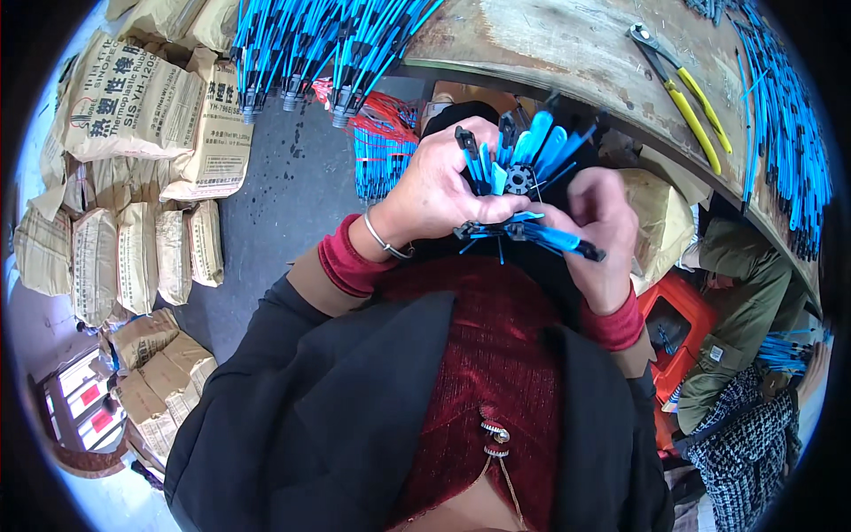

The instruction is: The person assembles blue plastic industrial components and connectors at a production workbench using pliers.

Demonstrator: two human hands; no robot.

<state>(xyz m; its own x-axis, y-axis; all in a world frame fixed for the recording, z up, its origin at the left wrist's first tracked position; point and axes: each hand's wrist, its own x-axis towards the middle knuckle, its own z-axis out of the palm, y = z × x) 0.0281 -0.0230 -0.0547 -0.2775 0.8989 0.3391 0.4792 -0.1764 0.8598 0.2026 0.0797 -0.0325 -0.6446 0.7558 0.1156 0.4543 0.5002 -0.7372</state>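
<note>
Between my hands is a half-open cluster of blue umbrella ribs (pixel 554 146) with black joints, around a black notched hub (pixel 519 180). My left hand (pixel 441 182) is closed around the cluster's left side, its thumb just below the hub. On the other side my right hand (pixel 598 222) is closed, its thumb beside the left thumb and its fingers curled. More ribs (pixel 550 237) hang below the thumbs, their black tips against my right palm. Something thin like a wire shows by the hub; its ends are hidden.
A worn wooden bench (pixel 532 40) lies ahead, with yellow-handled pliers (pixel 690 111) on it. Blue rib bundles (pixel 328 44) overhang its left end; more ribs (pixel 789 133) lie right. Paper sacks (pixel 133 97) are stacked left. A person's green sleeve (pixel 745 293) and an orange stool (pixel 678 319) are at right.
</note>
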